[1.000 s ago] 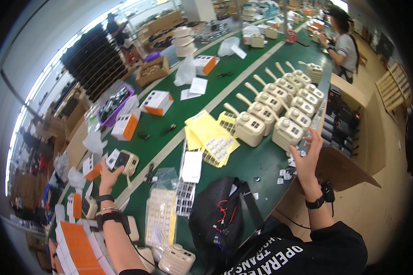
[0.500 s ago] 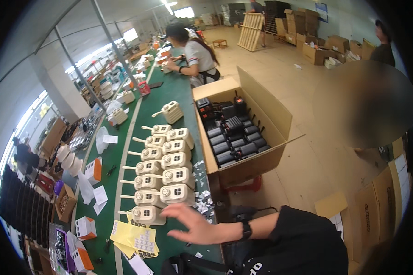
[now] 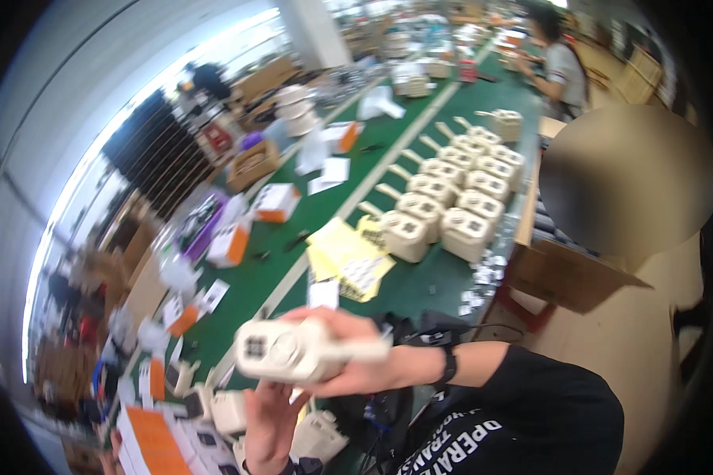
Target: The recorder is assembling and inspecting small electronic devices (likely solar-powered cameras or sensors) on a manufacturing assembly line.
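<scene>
My right hand (image 3: 348,368) is wrapped round a cream boxy device (image 3: 273,348) with a round knob, a dark four-pane square on its face and a loop-like strap. It is raised above the near end of the bench. My left hand (image 3: 269,419) is just below the device, thumb and fingers apart; whether the fingertips touch its underside is hard to make out. Further along the green bench, more cream devices (image 3: 432,186) of the same kind stand in two rows. Yellow sticker sheets (image 3: 345,257) lie in front of those rows.
White-and-orange boxes (image 3: 277,202) are scattered along the bench's left side. Another white-and-orange box (image 3: 154,439) and several cream devices (image 3: 321,435) are at the lower edge. An open carton (image 3: 570,273) stands right of the bench. A co-worker (image 3: 558,71) sits at the far end.
My view has swung left and down the bench. My right hand, empty before, now holds a cream device. My left hand has come into view beneath it.
</scene>
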Motion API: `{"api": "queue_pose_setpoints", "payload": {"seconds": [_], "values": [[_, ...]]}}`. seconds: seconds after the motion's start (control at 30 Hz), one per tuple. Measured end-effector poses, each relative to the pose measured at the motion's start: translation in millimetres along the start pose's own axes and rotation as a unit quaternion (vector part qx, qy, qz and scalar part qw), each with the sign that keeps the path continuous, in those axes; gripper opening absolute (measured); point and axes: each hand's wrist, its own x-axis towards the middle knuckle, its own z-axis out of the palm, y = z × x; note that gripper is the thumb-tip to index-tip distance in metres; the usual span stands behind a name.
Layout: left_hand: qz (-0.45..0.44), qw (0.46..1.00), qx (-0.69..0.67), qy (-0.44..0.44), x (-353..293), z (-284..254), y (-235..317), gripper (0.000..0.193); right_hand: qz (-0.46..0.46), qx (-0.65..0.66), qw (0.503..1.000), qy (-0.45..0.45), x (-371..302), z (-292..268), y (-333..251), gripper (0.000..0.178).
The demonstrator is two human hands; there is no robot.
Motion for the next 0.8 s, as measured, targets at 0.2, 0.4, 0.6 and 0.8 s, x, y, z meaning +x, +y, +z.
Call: {"api": "queue_pose_setpoints", "payload": {"seconds": [0.2, 0.4, 0.6, 0.8], "values": [[0.287, 0.946, 0.091, 0.119, -21, -2, 5, 0.100, 0.260, 0.266, 0.923, -0.102, -8, 7, -19, 0.060], [0.247, 0.958, 0.119, 0.084, -33, -9, -3, 0.069, 0.337, 0.281, 0.884, -0.163, -14, 24, -24, 0.057], [0.407, 0.895, 0.157, 0.092, -37, -9, -21, 0.059, 0.207, 0.205, 0.937, -0.193, -25, 23, -18, 0.066], [0.314, 0.925, 0.095, 0.193, -34, -12, -21, 0.056, 0.281, 0.331, 0.884, -0.171, -22, 32, -9, 0.058]]}}
